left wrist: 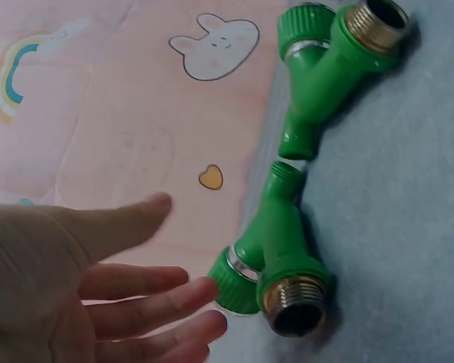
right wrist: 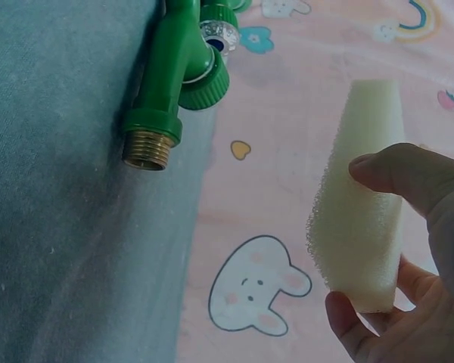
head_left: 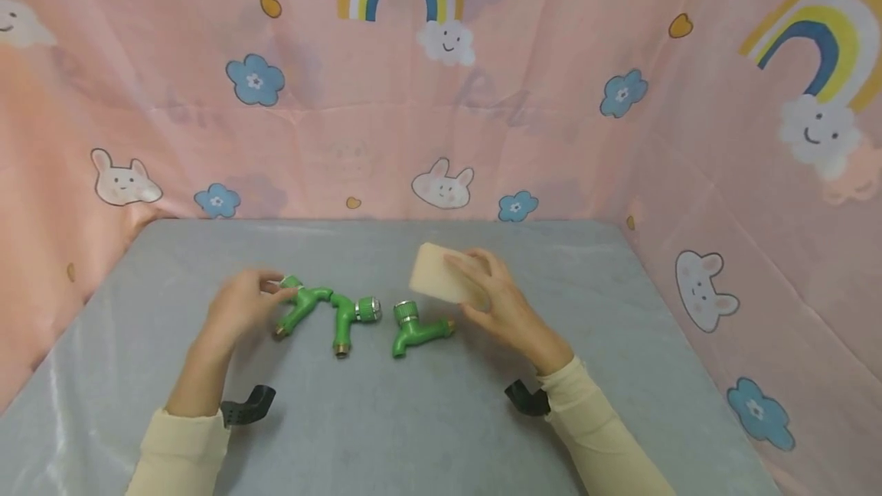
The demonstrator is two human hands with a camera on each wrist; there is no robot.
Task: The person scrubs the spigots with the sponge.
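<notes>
My right hand [head_left: 506,308] holds a cream-coloured sponge [head_left: 441,275] between thumb and fingers, raised over the table. In the right wrist view the sponge [right wrist: 359,204] stands on edge in the grip. My left hand [head_left: 241,301] has its fingers extended beside the leftmost green faucet [head_left: 302,308]; in the left wrist view, nothing lies between thumb and fingers, and the fingertips come close to that faucet's ribbed knob [left wrist: 237,283]. A second green faucet [head_left: 344,321] lies in the middle, its end close to the first. The third faucet [head_left: 416,334] lies just left of the sponge.
A grey cloth covers the table [head_left: 441,427]. Pink printed curtain [head_left: 310,136] hangs behind it and along the sides. Black curved brackets sit at both wrists, the left bracket [head_left: 249,406] and the right bracket [head_left: 527,398], low over the table.
</notes>
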